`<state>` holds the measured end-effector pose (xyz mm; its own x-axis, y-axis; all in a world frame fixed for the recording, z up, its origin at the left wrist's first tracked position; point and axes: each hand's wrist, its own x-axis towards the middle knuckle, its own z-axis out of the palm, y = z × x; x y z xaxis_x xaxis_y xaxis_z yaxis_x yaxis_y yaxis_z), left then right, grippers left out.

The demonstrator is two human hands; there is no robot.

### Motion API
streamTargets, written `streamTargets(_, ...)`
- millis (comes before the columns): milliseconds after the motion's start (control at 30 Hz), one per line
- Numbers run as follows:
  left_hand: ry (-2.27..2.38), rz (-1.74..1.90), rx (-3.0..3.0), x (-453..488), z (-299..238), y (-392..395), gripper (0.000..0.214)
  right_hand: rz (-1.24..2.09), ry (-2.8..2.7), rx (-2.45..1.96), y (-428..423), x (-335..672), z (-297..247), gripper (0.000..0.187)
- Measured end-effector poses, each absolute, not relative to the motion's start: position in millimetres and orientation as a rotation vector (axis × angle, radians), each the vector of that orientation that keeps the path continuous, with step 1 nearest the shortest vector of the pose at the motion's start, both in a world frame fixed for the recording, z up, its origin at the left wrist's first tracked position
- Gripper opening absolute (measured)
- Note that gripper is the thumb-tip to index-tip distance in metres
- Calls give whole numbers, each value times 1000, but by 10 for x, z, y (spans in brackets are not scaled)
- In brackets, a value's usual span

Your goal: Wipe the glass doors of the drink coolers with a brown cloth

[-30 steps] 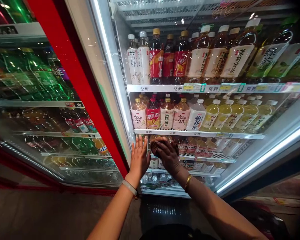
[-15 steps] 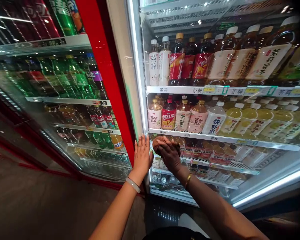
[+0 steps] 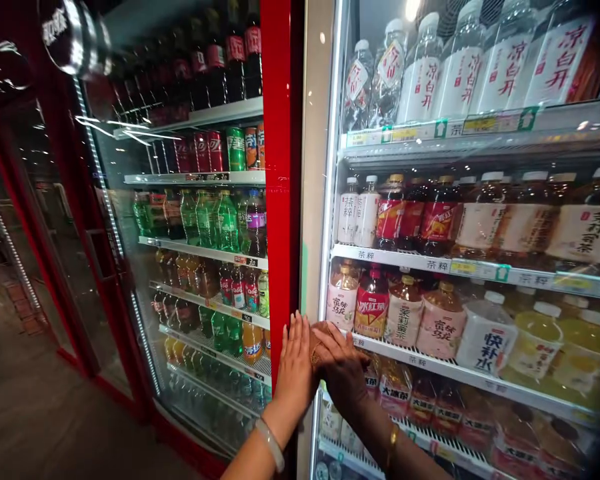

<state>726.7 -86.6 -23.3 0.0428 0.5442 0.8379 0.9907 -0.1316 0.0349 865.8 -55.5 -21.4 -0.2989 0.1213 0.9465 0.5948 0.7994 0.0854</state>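
Brown cloth [image 3: 322,330] is gripped under right hand [image 3: 339,370], fingers bent over it, at cream frame [image 3: 316,167]. Left hand [image 3: 296,367] is laid flat just left of it, fingers together. At right, 凉白开 is read on clear bottles [image 3: 460,73], 冰红茶 on red-labelled bottle [image 3: 371,311], 快补水 on white-labelled bottle [image 3: 487,339]; 茶粹 is printed on shelf strip [image 3: 405,261].

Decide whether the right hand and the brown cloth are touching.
Touching. The head view shows the right hand laid over the brown cloth, its fingers bent across it.
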Motion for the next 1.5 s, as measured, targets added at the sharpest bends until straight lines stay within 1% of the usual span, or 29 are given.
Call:
streamTargets(67,-1531,-1047,-1701,7227,-106,-844,88,-512,-1815,-530,-474,8545,99,40)
streamTargets(167,-1417,-1122,-1704,7181,393,-764,91,-511,-1745,-504,-383,8415,706,43)
streamTargets(233,-1356,-1152,-1699,7158,713,-698,90,-531,-1715,-518,-367,8383,954,42)
streamTargets(267,-1326,-1154,-1699,7149,809,-668,89,-558,-1694,-533,-374,8385,994,40)
streamTargets(333,-1291,-1123,-1687,7126,835,-621,87,-618,-1671,-550,-409,8417,921,37)
streamTargets(500,-1328,-959,-1718,6988,464,-581,79,-734,-1747,-544,-477,8534,556,37)
streamTargets(567,-1304,-970,-1784,6906,462,-587,74,-765,-1752,-548,-471,8535,593,34)
streamTargets(667,-1226,-1038,-1899,6793,713,-581,67,-781,-1700,-577,-438,8451,858,32)
streamTargets(767,-1173,-1132,-1906,6727,1037,-537,70,-803,-1593,-615,-403,8323,1165,31)
streamTargets(833,-1137,-1165,-1906,6696,1135,-487,72,-809,-1540,-627,-393,8260,1254,28)
streamTargets(900,-1117,-1163,-1931,6654,1074,-417,74,-812,-1516,-646,-396,8230,1199,26)
streamTargets(1000,-1138,-1140,-1952,6570,779,-277,79,-844,-1535,-652,-408,8238,955,26)
streamTargets(1100,-1041,-1144,-1992,6552,598,-180,78,-873,-1569,-638,-416,8279,867,27)
streamTargets(1167,-1030,-1211,-2006,6615,686,-197,81,-850,-1585,-667,-412,8305,1019,26)
streamTargets(1267,-1010,-1316,-1989,6768,1000,-304,85,-817,-1560,-718,-374,8320,1381,25)
streamTargets(1333,-968,-1365,-2015,6862,1112,-362,88,-821,-1563,-715,-349,8321,1481,29)
streamTargets(1400,-950,-1387,-2038,6937,1014,-382,90,-826,-1576,-769,-359,8314,1343,32)
streamTargets(1500,-958,-1402,-1989,7028,547,-360,89,-791,-1523,-921,-429,8282,781,25)
